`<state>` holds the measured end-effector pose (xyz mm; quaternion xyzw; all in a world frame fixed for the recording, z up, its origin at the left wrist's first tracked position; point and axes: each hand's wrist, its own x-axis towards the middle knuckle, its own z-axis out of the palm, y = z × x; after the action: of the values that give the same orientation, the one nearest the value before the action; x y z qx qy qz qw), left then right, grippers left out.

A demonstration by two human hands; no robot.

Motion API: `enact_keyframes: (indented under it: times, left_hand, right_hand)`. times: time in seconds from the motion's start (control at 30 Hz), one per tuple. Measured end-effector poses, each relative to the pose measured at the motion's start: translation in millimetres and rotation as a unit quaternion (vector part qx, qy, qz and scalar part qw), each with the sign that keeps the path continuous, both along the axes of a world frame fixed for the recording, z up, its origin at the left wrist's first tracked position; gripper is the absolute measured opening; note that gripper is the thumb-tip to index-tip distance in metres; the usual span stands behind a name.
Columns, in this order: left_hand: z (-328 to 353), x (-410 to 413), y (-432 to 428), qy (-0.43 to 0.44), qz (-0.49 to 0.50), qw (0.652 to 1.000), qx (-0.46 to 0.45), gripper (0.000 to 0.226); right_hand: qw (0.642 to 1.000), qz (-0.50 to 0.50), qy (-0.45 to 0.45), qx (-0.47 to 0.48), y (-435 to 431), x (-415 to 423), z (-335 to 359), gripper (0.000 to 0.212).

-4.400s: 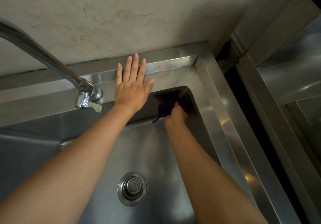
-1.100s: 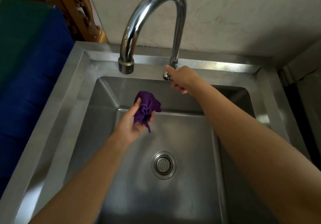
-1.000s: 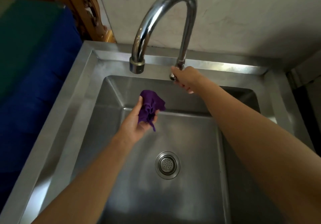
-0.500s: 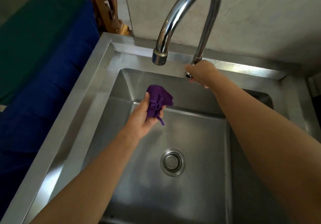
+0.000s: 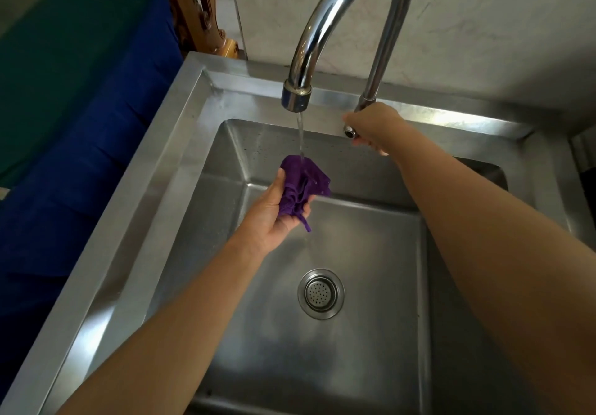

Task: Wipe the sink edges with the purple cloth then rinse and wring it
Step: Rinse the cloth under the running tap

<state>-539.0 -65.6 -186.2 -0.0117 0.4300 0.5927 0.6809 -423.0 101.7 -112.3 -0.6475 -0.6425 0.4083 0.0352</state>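
Observation:
A bunched purple cloth (image 5: 304, 182) is gripped in my left hand (image 5: 274, 211) over the steel sink basin (image 5: 371, 227). A thin stream of water (image 5: 300, 134) runs from the spout of the curved chrome tap (image 5: 338, 5) straight onto the top of the cloth. A loose strip of cloth hangs below my fingers. My right hand (image 5: 374, 127) is closed around the tap handle (image 5: 349, 130) at the back rim of the sink (image 5: 451, 115). Most of the handle is hidden by my fingers.
A round strainer drain (image 5: 321, 293) sits in the basin floor. The sink's flat left rim (image 5: 135, 221) borders blue and green fabric (image 5: 71, 98). A carved wooden piece (image 5: 200, 11) stands at the back left, against the pale wall (image 5: 483, 21).
Water has started to flow from the spout onto the cloth. Earlier my right hand wiped the back right corner with the cloth; now my left hand holds it and my right is on the handle.

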Motion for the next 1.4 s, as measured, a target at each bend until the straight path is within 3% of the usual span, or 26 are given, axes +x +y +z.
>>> enact_keyframes:
  times: [0.3,0.4,0.5,0.63,0.67,0.77,0.83,0.9,1.03,1.23,1.33,1.4]
  left_hand:
    - [1.0,2.4,0.2,0.001,-0.016,1.000,0.009,0.036]
    - [1.9,2.8,0.5,0.013,-0.025,1.000,0.006,0.038]
    - [-1.9,0.8,-0.2,0.022,-0.035,0.999,0.005,0.048]
    - [-5.8,-3.3,-0.7,0.019,-0.050,0.999,0.004,0.057]
    - [-6.2,-3.1,-0.1,0.023,-0.051,0.998,0.000,0.056]
    - [-9.3,0.1,3.7,0.046,-0.064,0.997,-0.018,0.045]
    - [-10.2,0.7,6.6,0.054,-0.067,0.996,-0.019,0.043]
    - [-8.9,-5.0,8.0,0.073,-0.059,0.995,-0.017,0.043]
    - [-0.1,-19.3,9.0,0.149,-0.112,0.982,-0.024,0.061]
    - [15.7,-31.6,19.6,0.259,-0.135,0.956,-0.034,0.051]
    - [14.7,-32.3,19.0,0.307,-0.163,0.937,-0.034,0.050]
    - [10.8,-28.5,17.2,0.311,-0.154,0.938,-0.018,0.038]
  right_hand:
    - [0.999,0.015,-0.030,0.005,0.6,-2.0,-1.1,0.037]
    - [0.999,-0.023,0.004,0.022,-7.8,0.9,0.7,0.024]
    - [0.993,-0.083,0.079,0.001,-23.6,15.3,14.0,0.039]
    - [0.950,-0.198,0.167,0.175,-75.3,52.6,-13.3,0.033]
    - [0.946,-0.204,0.185,0.173,-91.4,54.5,-25.6,0.030]
    - [0.965,-0.072,0.253,-0.005,-118.0,34.4,-55.1,0.038]
    - [0.937,-0.035,0.336,-0.094,-117.2,18.3,-58.7,0.033]
    - [0.930,-0.049,0.359,-0.067,-110.3,11.8,-61.5,0.026]
    - [0.953,-0.011,0.300,0.023,-111.6,8.6,-69.3,0.025]
    - [0.934,-0.018,0.329,0.141,-106.1,13.9,-59.8,0.024]
    - [0.932,-0.007,0.342,0.119,-107.0,9.3,-47.7,0.020]
    - [0.937,-0.029,0.342,0.062,-105.5,4.9,-42.4,0.019]
